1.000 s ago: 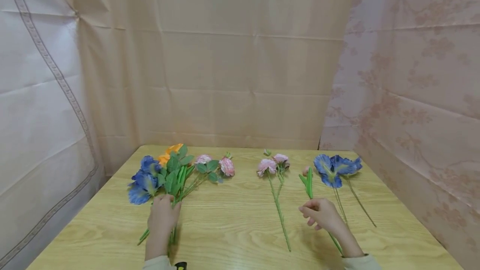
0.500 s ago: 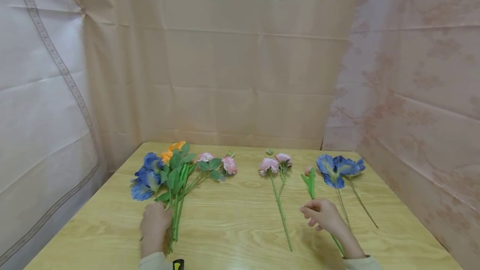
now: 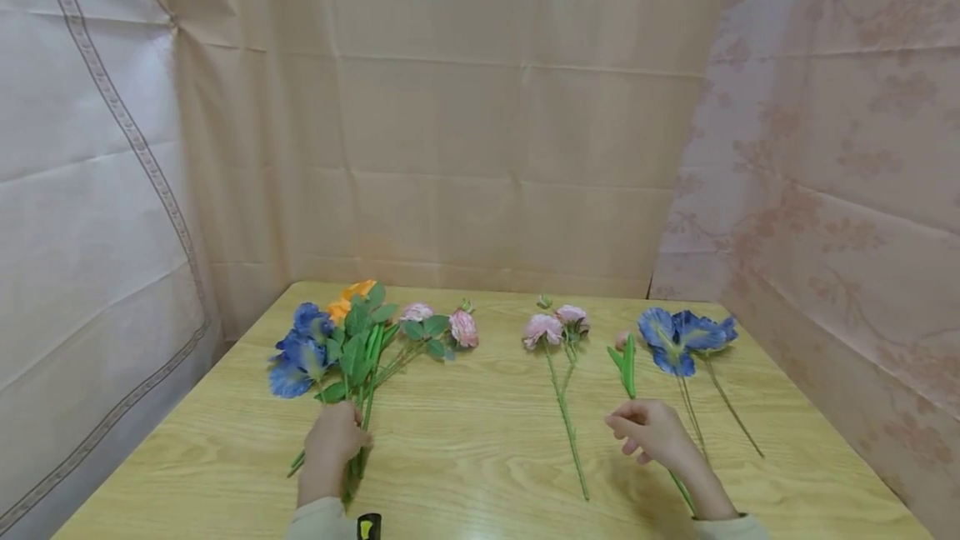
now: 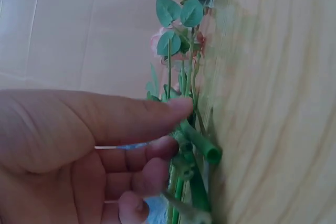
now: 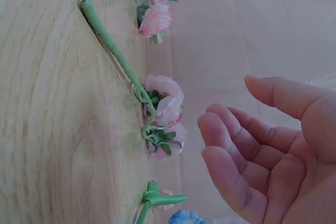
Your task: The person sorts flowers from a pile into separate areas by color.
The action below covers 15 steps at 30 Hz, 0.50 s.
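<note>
Stems: green stems point(image 4: 203, 148) of the left-hand bunch lie on the table point(image 3: 465, 448), where I see the left hand point(image 3: 330, 444) pinching them between thumb and curled fingers
Bunch heads: beyond that hand, blue flowers point(image 3: 300, 357) lie to the left, an orange flower point(image 3: 348, 303) at the back and pink flowers point(image 3: 463, 328) to the right, with green leaves among them
Right hand: my head feed shows the right hand point(image 3: 656, 436) over the stem of a green-leaved flower point(image 3: 628, 365); its fingers are loosely bent, thumb apart from them, and hold nothing
Middle spray: pale pink blooms point(image 3: 542, 330) lie between the two hands, well apart from the bunch, stem pointing towards me
Far right: blue blooms point(image 3: 671, 344) on thin stems lie just beside the green-leaved flower
Surroundings: I have a beige cloth point(image 3: 487, 148) behind the table and a patterned cloth point(image 3: 840, 190) at right
</note>
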Tool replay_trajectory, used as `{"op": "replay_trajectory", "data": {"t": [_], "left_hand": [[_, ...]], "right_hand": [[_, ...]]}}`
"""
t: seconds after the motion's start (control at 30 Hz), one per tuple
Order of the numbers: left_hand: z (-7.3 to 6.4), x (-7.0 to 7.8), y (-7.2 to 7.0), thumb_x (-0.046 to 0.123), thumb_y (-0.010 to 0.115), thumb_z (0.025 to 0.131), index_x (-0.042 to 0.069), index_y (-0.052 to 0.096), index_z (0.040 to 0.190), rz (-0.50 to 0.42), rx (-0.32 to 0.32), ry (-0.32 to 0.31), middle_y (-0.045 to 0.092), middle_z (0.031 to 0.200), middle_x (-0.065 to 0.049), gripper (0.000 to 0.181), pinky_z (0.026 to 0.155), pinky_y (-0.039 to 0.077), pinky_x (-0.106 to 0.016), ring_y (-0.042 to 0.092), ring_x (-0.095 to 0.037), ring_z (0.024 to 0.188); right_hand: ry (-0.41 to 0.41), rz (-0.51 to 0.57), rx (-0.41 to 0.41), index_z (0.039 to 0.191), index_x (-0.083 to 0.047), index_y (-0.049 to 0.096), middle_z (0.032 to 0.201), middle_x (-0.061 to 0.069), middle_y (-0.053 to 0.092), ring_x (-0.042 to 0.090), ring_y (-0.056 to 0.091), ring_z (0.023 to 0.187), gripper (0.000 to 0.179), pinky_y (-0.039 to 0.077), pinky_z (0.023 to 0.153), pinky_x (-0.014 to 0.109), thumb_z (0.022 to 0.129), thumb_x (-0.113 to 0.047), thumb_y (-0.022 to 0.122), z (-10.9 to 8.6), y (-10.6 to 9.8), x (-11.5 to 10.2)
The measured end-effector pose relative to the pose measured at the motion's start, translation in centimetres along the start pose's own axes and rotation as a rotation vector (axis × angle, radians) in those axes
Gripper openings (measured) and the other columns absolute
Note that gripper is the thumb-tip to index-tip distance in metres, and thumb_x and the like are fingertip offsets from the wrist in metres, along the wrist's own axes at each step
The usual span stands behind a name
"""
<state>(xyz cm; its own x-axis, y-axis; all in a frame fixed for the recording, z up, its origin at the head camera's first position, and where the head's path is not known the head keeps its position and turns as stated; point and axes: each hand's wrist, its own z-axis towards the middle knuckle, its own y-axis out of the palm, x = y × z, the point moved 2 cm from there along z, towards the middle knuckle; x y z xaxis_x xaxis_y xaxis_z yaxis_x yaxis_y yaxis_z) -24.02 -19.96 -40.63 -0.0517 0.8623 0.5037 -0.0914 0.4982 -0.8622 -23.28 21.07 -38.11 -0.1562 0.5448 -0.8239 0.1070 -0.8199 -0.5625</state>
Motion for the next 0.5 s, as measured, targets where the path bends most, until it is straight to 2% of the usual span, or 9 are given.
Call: {"op": "replay_trajectory", "data": {"t": [0.07,0.1,0.13,0.23,0.3,0.4,0.43,0.5], "left_hand": [[-0.03,0.02,0.12,0.003,0.073,0.067,0.002,0.052,0.067,0.010,0.003,0.009,0.048,0.064,-0.004,0.022,0.047,0.037,-0.029,0.043,-0.015,0.054],[-0.02,0.02,0.20,0.001,0.072,0.066,0.004,0.048,0.061,0.009,0.005,0.007,0.043,0.059,-0.002,0.025,0.045,0.034,-0.028,0.039,-0.014,0.051],[-0.02,0.01,0.28,-0.002,0.070,0.066,0.007,0.043,0.056,0.010,0.007,0.003,0.036,0.055,0.000,0.030,0.044,0.030,-0.027,0.033,-0.013,0.049],[-0.12,0.02,0.32,-0.007,0.060,0.068,0.012,0.036,0.052,0.031,0.019,0.004,0.029,0.053,0.002,0.035,0.044,0.027,-0.027,0.030,-0.014,0.048],[-0.17,0.04,0.30,-0.008,0.055,0.070,0.009,0.037,0.054,0.035,0.013,-0.011,0.031,0.053,-0.001,0.029,0.044,0.028,-0.029,0.032,-0.016,0.049],[-0.14,0.03,0.24,-0.007,0.056,0.072,-0.003,0.049,0.071,0.045,0.008,-0.021,0.047,0.063,-0.010,0.009,0.049,0.040,-0.036,0.050,-0.026,0.058],[-0.09,0.00,0.24,-0.006,0.058,0.072,-0.009,0.050,0.081,0.043,0.012,-0.022,0.051,0.068,-0.014,0.012,0.052,0.043,-0.040,0.053,-0.031,0.063],[0.06,-0.09,0.31,-0.006,0.060,0.070,-0.018,0.046,0.096,0.039,0.025,-0.017,0.055,0.076,-0.022,0.032,0.059,0.046,-0.046,0.056,-0.039,0.070]], "right_hand": [[-0.003,0.002,-0.003,0.094,0.007,0.061,0.073,0.008,0.060,0.021,0.059,0.057,0.033,0.049,0.045,0.033,0.086,-0.025,0.060,-0.01,0.01,-0.01],[-0.005,0.003,-0.006,0.094,0.008,0.061,0.073,0.008,0.060,0.021,0.059,0.058,0.034,0.049,0.046,0.033,0.086,-0.025,0.060,-0.01,0.00,-0.02],[-0.006,0.003,-0.008,0.095,0.008,0.060,0.073,0.008,0.061,0.021,0.059,0.058,0.035,0.049,0.046,0.033,0.086,-0.025,0.060,-0.02,0.00,-0.01],[-0.007,0.003,-0.012,0.095,0.008,0.061,0.074,0.008,0.061,0.021,0.059,0.058,0.035,0.049,0.046,0.033,0.086,-0.025,0.060,-0.02,-0.02,0.01],[-0.002,0.001,-0.011,0.095,0.008,0.061,0.073,0.008,0.061,0.021,0.059,0.057,0.034,0.049,0.046,0.033,0.086,-0.025,0.060,-0.03,-0.02,0.01],[0.002,-0.001,-0.008,0.094,0.007,0.061,0.073,0.007,0.061,0.020,0.059,0.057,0.033,0.049,0.046,0.034,0.086,-0.025,0.060,-0.03,0.01,-0.03],[-0.001,0.000,-0.008,0.094,0.007,0.061,0.073,0.007,0.061,0.020,0.059,0.057,0.033,0.049,0.046,0.034,0.086,-0.025,0.060,0.00,0.03,-0.01],[-0.004,0.000,-0.009,0.094,0.007,0.062,0.073,0.007,0.061,0.020,0.059,0.057,0.033,0.049,0.046,0.034,0.086,-0.025,0.060,0.05,0.08,0.05]]}}
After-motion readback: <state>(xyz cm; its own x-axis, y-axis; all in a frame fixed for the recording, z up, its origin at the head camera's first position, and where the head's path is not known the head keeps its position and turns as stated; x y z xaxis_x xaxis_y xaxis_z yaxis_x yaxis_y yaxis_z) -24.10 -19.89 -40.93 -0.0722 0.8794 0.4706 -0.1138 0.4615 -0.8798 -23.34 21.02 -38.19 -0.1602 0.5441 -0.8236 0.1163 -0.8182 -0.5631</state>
